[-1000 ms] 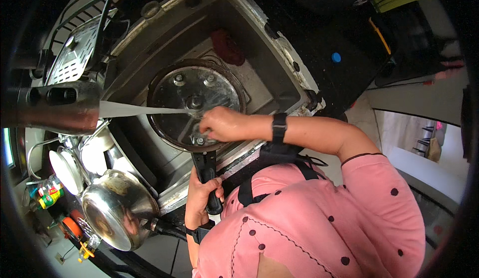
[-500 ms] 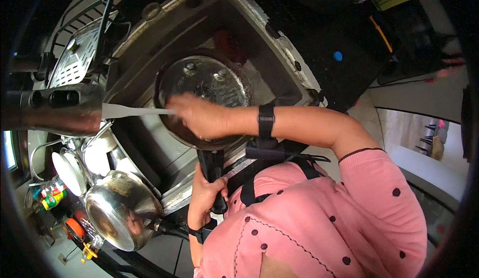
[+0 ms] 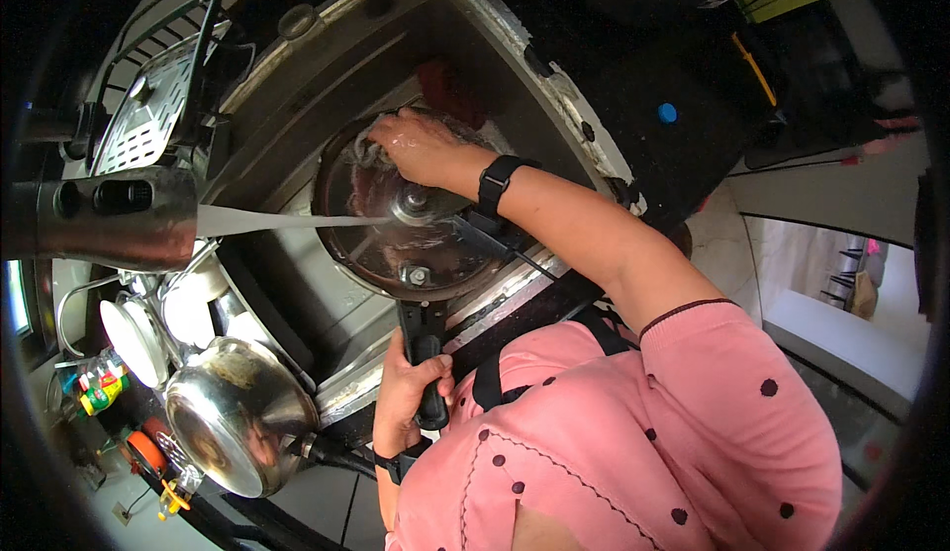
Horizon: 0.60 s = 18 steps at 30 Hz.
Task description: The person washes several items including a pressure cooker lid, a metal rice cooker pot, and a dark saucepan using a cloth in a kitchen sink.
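Note:
A round dark frying pan (image 3: 361, 239) rests in the sink, its black handle (image 3: 426, 338) pointing toward me. My left hand (image 3: 404, 393) is closed around that handle at the sink's near edge. At the pan's far side, my right hand (image 3: 424, 145) presses a grey scrubber (image 3: 368, 149) against the surface; its exact material is hard to make out. Water (image 3: 297, 222) streams from the metal faucet (image 3: 119, 210) on the left and lands in the middle of the pan.
A dark red object (image 3: 450, 94) lies in the sink (image 3: 317, 81) beyond the pan. Left of it stand a steel pot (image 3: 233, 417), white dishes (image 3: 136, 343) and a black rack (image 3: 163, 86). A blue cap (image 3: 667, 113) sits on the dark counter at right.
My right hand has moved from the pan's near-left part to its far side, bringing the scrubber into view. The water now falls onto the pan's middle. My left hand keeps its hold.

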### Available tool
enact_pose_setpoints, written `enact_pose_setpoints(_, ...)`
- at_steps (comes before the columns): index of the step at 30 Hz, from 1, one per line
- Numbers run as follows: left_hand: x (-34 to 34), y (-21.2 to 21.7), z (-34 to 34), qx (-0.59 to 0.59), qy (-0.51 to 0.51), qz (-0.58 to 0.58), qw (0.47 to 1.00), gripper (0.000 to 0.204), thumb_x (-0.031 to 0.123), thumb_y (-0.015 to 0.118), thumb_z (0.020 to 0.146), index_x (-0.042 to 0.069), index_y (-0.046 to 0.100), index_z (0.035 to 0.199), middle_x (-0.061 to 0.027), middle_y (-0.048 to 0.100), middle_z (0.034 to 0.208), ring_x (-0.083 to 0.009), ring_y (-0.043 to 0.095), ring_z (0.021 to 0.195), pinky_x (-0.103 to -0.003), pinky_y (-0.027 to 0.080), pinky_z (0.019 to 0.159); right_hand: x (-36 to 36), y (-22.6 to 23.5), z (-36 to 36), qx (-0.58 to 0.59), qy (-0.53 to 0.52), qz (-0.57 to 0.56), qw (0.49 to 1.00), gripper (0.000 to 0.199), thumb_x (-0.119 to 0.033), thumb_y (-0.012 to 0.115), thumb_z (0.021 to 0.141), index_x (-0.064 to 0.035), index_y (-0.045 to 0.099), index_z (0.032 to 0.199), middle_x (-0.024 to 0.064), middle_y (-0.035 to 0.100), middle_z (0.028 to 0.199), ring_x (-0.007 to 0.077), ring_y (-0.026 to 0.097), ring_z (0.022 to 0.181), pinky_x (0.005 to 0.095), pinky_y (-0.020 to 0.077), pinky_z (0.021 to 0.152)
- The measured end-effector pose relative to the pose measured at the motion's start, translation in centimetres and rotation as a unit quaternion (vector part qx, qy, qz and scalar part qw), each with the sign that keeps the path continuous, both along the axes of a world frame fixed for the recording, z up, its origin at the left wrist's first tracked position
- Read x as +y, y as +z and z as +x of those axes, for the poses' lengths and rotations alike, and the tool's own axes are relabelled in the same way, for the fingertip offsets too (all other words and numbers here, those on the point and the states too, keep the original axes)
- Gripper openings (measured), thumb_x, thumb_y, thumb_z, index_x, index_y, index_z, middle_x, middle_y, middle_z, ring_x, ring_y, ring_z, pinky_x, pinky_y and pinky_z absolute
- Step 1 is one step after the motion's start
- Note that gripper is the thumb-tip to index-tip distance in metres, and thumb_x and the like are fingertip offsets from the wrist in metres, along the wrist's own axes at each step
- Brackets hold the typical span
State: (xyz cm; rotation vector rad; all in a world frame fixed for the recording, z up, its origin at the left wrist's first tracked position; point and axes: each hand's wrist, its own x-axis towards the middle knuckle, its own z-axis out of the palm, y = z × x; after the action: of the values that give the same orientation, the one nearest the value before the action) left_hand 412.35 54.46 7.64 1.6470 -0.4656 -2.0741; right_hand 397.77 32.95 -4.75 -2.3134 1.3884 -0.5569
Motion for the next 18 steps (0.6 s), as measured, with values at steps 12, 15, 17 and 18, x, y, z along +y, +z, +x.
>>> enact_pose_setpoints(12, 0.0, -0.5, -0.3, -0.003, 0.022, -0.010, 1.000, 0.043, -0.006, 0.058, 0.073, 0.002, 0.040, 0.111, -0.0068, 0.048, 0.060, -0.0148, 0.047, 0.042, -0.029, 0.042, 0.039, 2.4, -0.4, -1.3, 0.152, 0.061, -0.046, 0.985, 0.012, -0.007, 0.058, 0.070, -0.0045, 0.069, 0.073, 0.0129, 0.064, 0.076, 0.0304, 0.062, 0.080, 0.0394, 0.0517, 0.072)
enact_pose_setpoints(15, 0.1, -0.5, -0.1, 0.001, 0.023, -0.006, 1.000, 0.044, -0.005, 0.058, 0.072, 0.004, 0.039, 0.111, -0.0072, 0.048, 0.060, -0.0156, 0.047, 0.041, -0.030, 0.042, 0.038, 0.5, -1.0, 0.1, 0.025, -0.015, -0.063, 0.998, 0.015, -0.005, 0.057, 0.072, -0.0055, 0.070, 0.079, 0.0147, 0.063, 0.077, 0.0336, 0.062, 0.083, 0.0406, 0.0520, 0.072)
enact_pose_setpoints(17, 0.2, -0.4, 0.0, 0.000, 0.014, -0.012, 1.000, 0.043, -0.005, 0.058, 0.072, 0.004, 0.039, 0.110, -0.0073, 0.048, 0.060, -0.0155, 0.047, 0.042, -0.030, 0.041, 0.038, -1.0, -1.6, -0.1, -0.006, -0.060, -0.046, 0.997, 0.017, -0.004, 0.056, 0.073, -0.0062, 0.070, 0.082, 0.0162, 0.063, 0.079, 0.0351, 0.061, 0.084, 0.0419, 0.0519, 0.073)
enact_pose_setpoints(18, 0.0, -0.2, 0.0, -0.014, 0.005, -0.017, 1.000, 0.043, -0.005, 0.058, 0.072, 0.004, 0.039, 0.110, -0.0074, 0.048, 0.060, -0.0155, 0.047, 0.042, -0.030, 0.041, 0.038, -1.6, -2.0, -0.4, -0.006, -0.059, -0.038, 0.997, 0.017, -0.004, 0.056, 0.073, -0.0063, 0.070, 0.083, 0.0170, 0.063, 0.080, 0.0355, 0.061, 0.085, 0.0426, 0.0517, 0.074)
